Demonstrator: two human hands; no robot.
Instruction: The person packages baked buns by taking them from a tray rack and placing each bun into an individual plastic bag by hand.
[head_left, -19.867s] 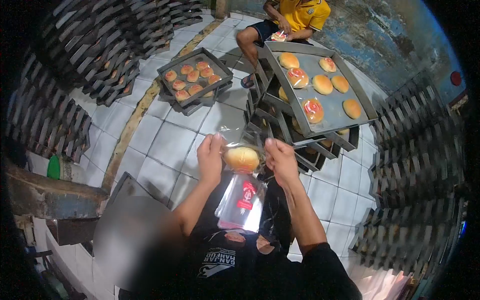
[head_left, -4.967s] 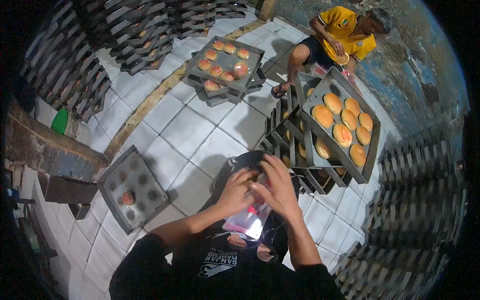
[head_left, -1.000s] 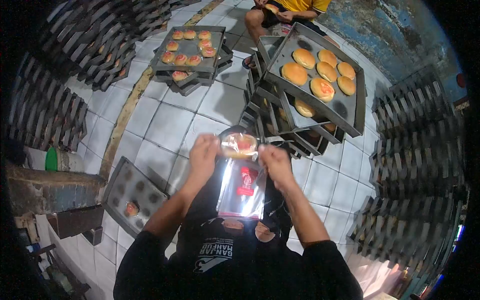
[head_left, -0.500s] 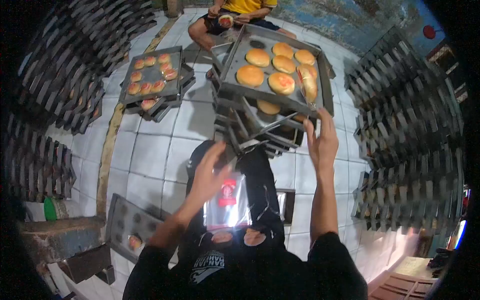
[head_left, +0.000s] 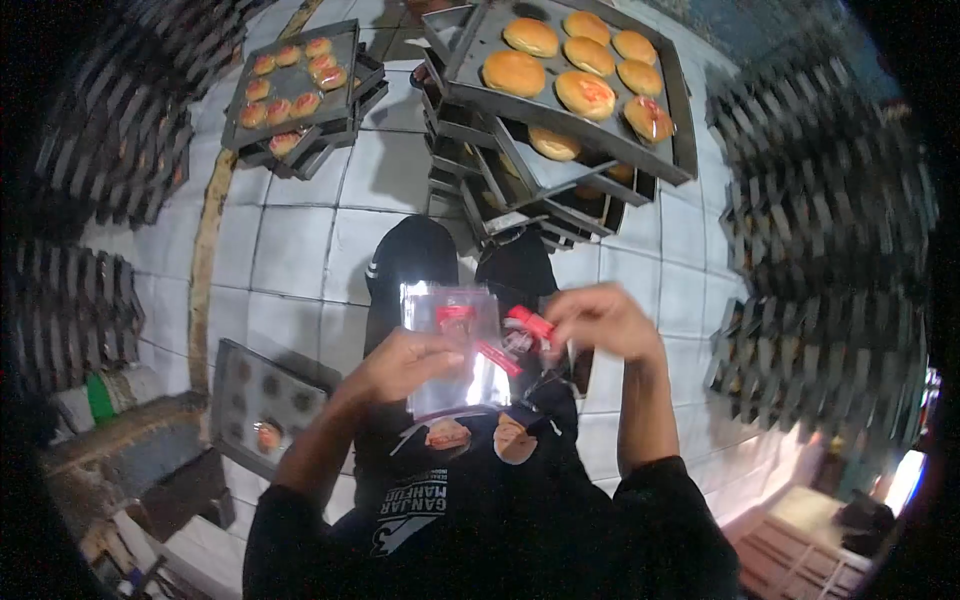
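Note:
A stack of clear plastic bags point(head_left: 432, 392) with red print lies on my lap. My left hand point(head_left: 415, 362) is over the stack, its fingers closed at a bag's edge. My right hand point(head_left: 605, 322) pinches a crumpled clear plastic bag with red print point(head_left: 530, 322), lifted beside the stack; motion blurs this hand a little. Ahead of my knees, a metal tray point(head_left: 560, 112) holds several golden round buns point(head_left: 514, 74). In its near right corner sits a shiny bun with red print over it point(head_left: 649, 119).
More trays point(head_left: 500, 215) are stacked crookedly beneath it. At the left, another tray point(head_left: 345, 85) bears several wrapped buns point(head_left: 278, 111). A dark tray point(head_left: 235, 400) with one bun point(head_left: 268, 436) lies low left. Tall tray stacks point(head_left: 780, 225) line both sides.
My right hand has come from the tray's near corner down to the bags and now grips one. The shiny bun has settled in that corner. The view has tilted downward.

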